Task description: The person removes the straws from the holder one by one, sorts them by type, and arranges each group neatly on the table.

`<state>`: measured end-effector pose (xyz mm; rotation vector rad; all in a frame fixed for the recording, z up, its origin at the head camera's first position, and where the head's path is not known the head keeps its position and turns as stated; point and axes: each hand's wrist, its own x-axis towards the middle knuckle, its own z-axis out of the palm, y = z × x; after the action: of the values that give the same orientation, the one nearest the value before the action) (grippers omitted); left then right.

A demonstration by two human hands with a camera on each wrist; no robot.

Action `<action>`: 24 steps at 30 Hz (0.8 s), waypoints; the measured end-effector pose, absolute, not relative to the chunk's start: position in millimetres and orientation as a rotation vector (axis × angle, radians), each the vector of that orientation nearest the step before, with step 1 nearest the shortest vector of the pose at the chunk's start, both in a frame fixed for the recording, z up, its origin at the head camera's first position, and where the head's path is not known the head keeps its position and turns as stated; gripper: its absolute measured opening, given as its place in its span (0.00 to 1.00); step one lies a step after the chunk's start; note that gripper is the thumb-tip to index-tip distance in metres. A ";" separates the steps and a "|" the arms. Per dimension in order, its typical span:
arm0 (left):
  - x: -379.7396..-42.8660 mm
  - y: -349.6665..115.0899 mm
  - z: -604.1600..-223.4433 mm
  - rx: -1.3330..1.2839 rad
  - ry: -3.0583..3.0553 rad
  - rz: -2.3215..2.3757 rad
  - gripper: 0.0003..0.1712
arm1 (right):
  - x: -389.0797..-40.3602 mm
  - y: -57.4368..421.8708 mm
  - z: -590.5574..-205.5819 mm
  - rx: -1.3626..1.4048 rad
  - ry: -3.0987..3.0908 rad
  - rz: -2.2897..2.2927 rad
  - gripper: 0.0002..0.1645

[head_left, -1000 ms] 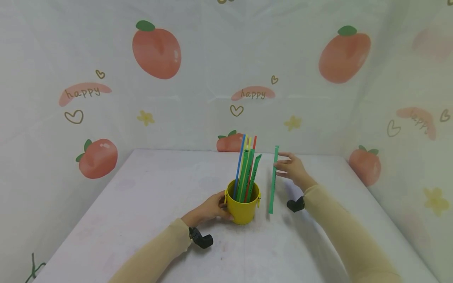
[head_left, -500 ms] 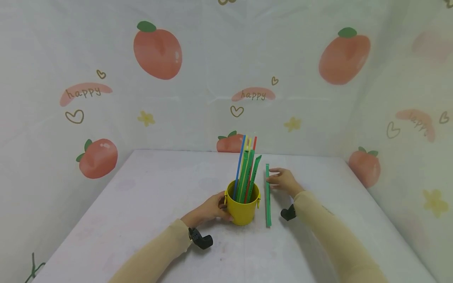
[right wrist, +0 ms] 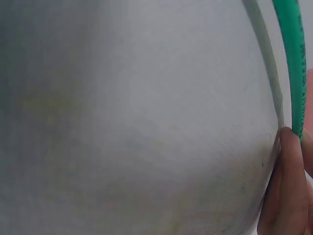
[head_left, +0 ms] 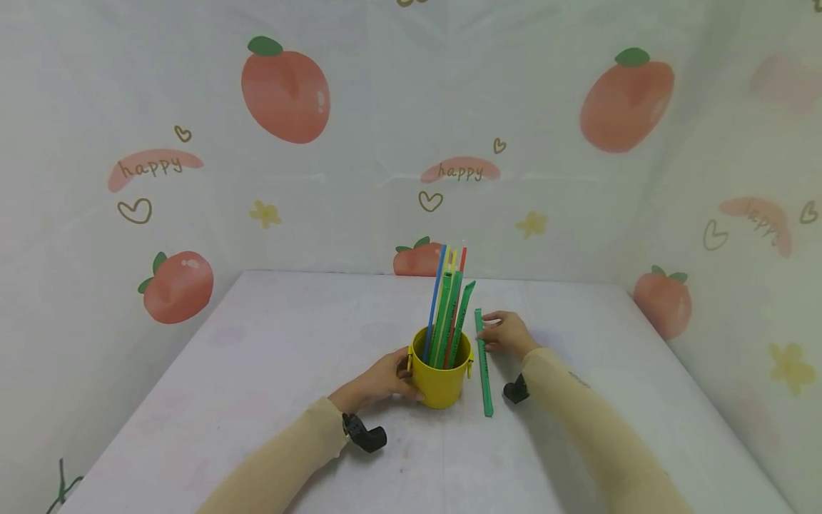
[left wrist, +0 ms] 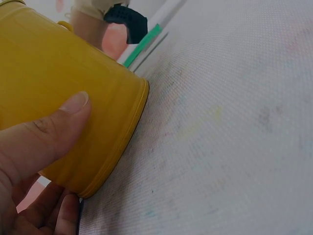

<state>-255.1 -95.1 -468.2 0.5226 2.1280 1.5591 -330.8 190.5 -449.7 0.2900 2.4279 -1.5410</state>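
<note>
Right fingers (right wrist: 292, 181) pinch green straw (head_left: 484, 375) (far half).

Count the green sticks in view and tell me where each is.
4 visible: one green stick in the right hand, three in the yellow bucket: left stick, middle stick and right stick. More may be hidden behind them.

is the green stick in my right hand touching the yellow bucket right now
Apart. The head view shows a strip of white table between the stick and the bucket.
</note>
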 end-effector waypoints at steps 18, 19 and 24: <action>-253.7 -95.1 -467.7 0.528 2.111 1.576 0.48 | -324.5 183.0 -444.8 0.235 2.566 -1.416 0.29; -253.8 -95.2 -467.6 0.529 2.112 1.576 0.48 | -325.0 182.8 -444.4 0.234 2.566 -1.413 0.29; -254.8 -95.4 -467.5 0.538 2.117 1.573 0.49 | -327.0 181.5 -442.2 0.262 2.564 -1.383 0.28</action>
<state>-254.8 -95.4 -467.5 0.5380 2.1170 1.5728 -327.0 181.5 -442.2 0.2620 2.5644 -1.3828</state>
